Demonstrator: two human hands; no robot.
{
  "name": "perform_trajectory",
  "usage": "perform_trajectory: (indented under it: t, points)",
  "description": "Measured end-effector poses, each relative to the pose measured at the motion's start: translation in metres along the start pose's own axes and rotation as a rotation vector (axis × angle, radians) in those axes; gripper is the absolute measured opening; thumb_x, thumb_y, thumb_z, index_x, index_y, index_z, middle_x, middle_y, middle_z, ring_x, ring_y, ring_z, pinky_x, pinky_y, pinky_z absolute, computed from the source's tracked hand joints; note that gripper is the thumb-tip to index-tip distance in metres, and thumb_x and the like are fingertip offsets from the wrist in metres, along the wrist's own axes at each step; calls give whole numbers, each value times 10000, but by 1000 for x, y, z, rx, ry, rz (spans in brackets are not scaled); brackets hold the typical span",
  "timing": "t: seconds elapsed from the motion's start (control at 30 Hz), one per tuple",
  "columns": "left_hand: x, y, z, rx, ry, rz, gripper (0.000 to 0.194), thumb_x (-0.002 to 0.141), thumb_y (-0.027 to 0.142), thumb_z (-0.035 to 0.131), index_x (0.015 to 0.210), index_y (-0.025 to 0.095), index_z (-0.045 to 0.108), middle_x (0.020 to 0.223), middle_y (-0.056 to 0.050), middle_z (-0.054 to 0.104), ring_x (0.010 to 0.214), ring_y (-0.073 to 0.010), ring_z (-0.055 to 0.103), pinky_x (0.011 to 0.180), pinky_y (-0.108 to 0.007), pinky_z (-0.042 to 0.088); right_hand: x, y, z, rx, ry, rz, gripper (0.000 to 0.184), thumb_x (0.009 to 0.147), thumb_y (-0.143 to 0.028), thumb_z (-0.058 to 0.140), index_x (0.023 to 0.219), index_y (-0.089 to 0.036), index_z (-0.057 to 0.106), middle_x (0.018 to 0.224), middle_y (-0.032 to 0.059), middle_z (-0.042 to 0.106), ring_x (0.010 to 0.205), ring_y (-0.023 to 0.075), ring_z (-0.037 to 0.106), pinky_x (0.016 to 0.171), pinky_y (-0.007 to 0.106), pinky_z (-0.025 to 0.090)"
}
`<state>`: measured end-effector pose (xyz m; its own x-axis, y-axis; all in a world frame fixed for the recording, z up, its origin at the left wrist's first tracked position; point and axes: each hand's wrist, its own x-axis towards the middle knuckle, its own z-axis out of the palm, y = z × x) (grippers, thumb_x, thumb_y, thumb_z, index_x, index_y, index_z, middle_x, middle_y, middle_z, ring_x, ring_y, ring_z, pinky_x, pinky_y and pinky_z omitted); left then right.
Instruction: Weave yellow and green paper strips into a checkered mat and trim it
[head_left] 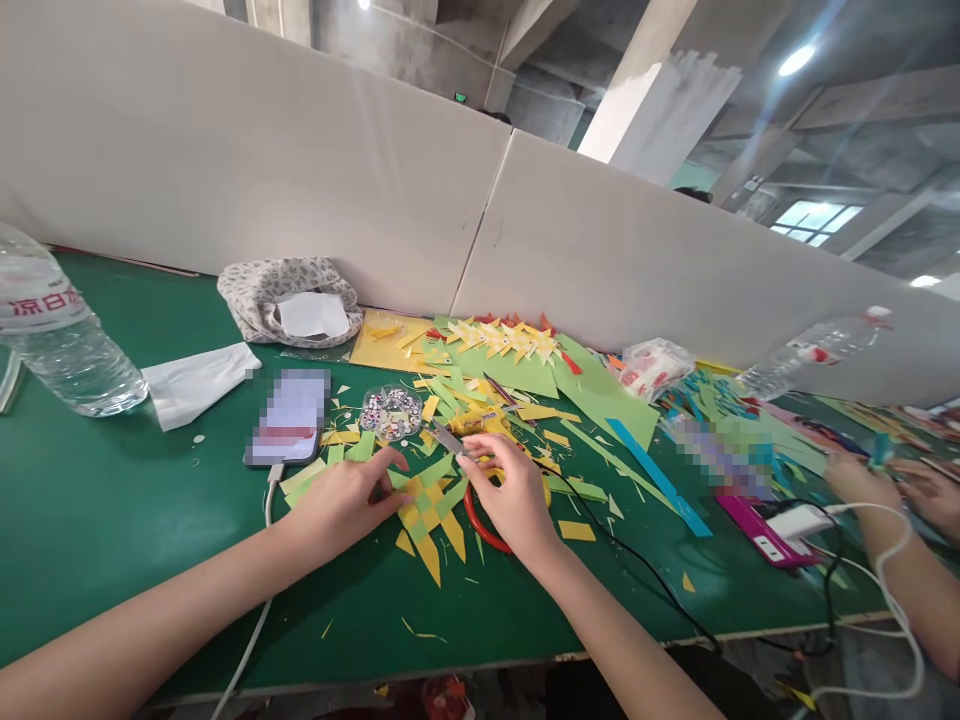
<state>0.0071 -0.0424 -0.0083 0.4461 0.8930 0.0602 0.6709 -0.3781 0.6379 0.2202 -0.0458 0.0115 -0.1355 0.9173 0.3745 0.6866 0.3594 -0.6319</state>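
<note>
Left hand point(346, 497) flat, fingers spread on woven paper strips point(429, 505) mid-worktop, right hand point(510, 490) curled over red ring point(480, 525), pinch unclear

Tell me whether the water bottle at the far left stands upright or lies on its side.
On its side. The water bottle lies flat on the green table, its label sideways.

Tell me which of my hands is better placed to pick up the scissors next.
The right hand, probably. It rests over the red-handled scissors, whose loop shows just under its palm, while the left hand lies flat on the woven green and yellow paper strips, pinning them down.
</note>
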Motion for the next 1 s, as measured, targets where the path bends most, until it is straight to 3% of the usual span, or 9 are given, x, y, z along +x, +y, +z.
perform_trajectory:
  t: [0.1, 0.17, 0.23, 0.33, 0.47, 0.57, 0.67, 0.83, 1.0]
  points:
    - [-2, 0, 0, 367, 152, 127, 243, 862, 423, 405, 932, 208, 494, 649, 9, 637, 511, -150, 585, 421, -222, 286, 12, -10, 1, -169, -39, -173, 123, 858, -250, 483, 834, -198, 592, 848, 41, 616, 798, 156, 574, 694, 272, 470]
    - [-3, 0, 0, 448, 185, 231, 258, 887, 401, 364, 823, 196, 506, 610, 7, 606, 499, -134, 570, 408, -221, 250, 29, -18, 4, -280, -100, -215, 150, 865, -250, 476, 809, -192, 602, 832, 34, 617, 784, 149, 568, 659, 256, 450]
    - [-4, 0, -1, 455, 178, 344, 300, 910, 354, 330, 727, 187, 499, 563, 10, 566, 474, -116, 544, 403, -229, 233, 52, -23, 9, -410, -170, -187, 175, 872, -253, 463, 818, -189, 617, 857, 36, 623, 789, 146, 567, 625, 245, 429]
    - [-5, 1, 0, 439, 166, 458, 334, 923, 302, 310, 661, 181, 477, 529, 16, 519, 442, -105, 503, 407, -246, 234, 92, -27, 21, -585, -407, -173, 192, 858, -236, 481, 808, -185, 659, 928, 54, 641, 872, 165, 574, 641, 243, 414]
    - [-6, 1, 1, 424, 192, 500, 325, 924, 263, 312, 648, 181, 461, 522, 19, 494, 436, -106, 478, 419, -258, 252, 130, -26, 39, -628, -599, -202, 37, 701, -195, 666, 696, -208, 700, 785, 21, 689, 743, 157, 612, 589, 223, 400]
    - [-5, 1, 2, 416, 197, 515, 313, 924, 252, 312, 660, 184, 466, 529, 19, 492, 439, -105, 470, 428, -265, 267, 143, -28, 48, -660, -707, -223, 60, 617, -179, 731, 664, -211, 713, 711, 14, 700, 681, 153, 621, 573, 216, 398]
    - [-5, 0, 2, 408, 181, 502, 315, 926, 256, 307, 663, 186, 466, 527, 21, 486, 434, -106, 456, 429, -269, 270, 150, -30, 45, -688, -732, -245, 57, 614, -178, 734, 657, -210, 716, 714, 23, 704, 678, 159, 624, 585, 224, 404]
    - [-5, 0, 2, 397, 163, 490, 317, 926, 257, 309, 664, 185, 473, 527, 24, 479, 430, -102, 436, 428, -265, 276, 166, -24, 30, -739, -619, -252, 117, 756, -207, 615, 813, -187, 715, 834, 80, 700, 756, 194, 621, 635, 277, 421]
    - [-5, 0, 4, 393, 171, 498, 323, 925, 252, 309, 655, 181, 471, 522, 23, 478, 429, -99, 430, 429, -264, 270, 165, -16, 39, -745, -630, -321, 92, 731, -161, 633, 759, -191, 715, 813, 59, 701, 762, 177, 623, 624, 246, 414]
